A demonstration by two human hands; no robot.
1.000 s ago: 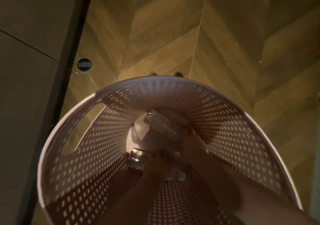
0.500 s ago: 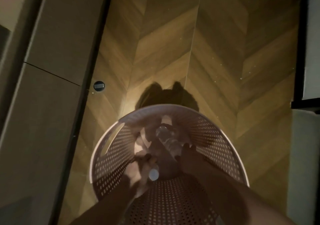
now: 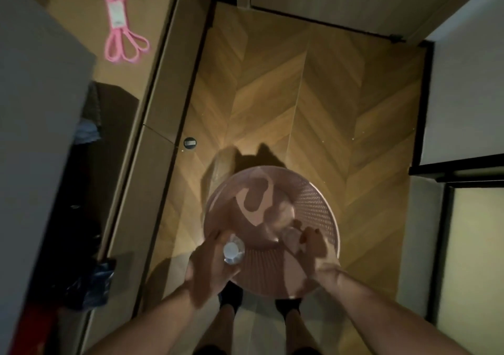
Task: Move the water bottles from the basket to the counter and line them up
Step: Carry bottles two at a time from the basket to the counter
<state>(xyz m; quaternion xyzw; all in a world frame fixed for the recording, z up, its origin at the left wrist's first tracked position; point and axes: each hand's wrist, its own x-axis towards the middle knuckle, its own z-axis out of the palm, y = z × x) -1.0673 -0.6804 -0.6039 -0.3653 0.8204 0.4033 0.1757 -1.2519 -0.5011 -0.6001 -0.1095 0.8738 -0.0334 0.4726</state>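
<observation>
A round pink perforated basket (image 3: 313,199) stands on the wooden floor below me. My left hand (image 3: 210,270) grips a clear water bottle (image 3: 233,251) with a white cap, upright, above the basket's near left rim. My right hand (image 3: 316,248) grips a second clear bottle (image 3: 290,236) over the basket's near right side; its body is blurred and partly hidden by my fingers. I cannot tell whether other bottles lie in the basket. The grey counter (image 3: 35,125) runs along the left edge.
Beige cabinet fronts (image 3: 152,114) line the left side below the counter. Pink scissors-like loops (image 3: 124,43) hang at the upper left. A small round floor fitting (image 3: 189,143) sits by the cabinet base. My feet (image 3: 231,297) stand just behind the basket. A wall and door frame (image 3: 425,163) close the right.
The view has pulled up and away from the basket. Both hands have risen out of its depths, each carrying a bottle up to rim height.
</observation>
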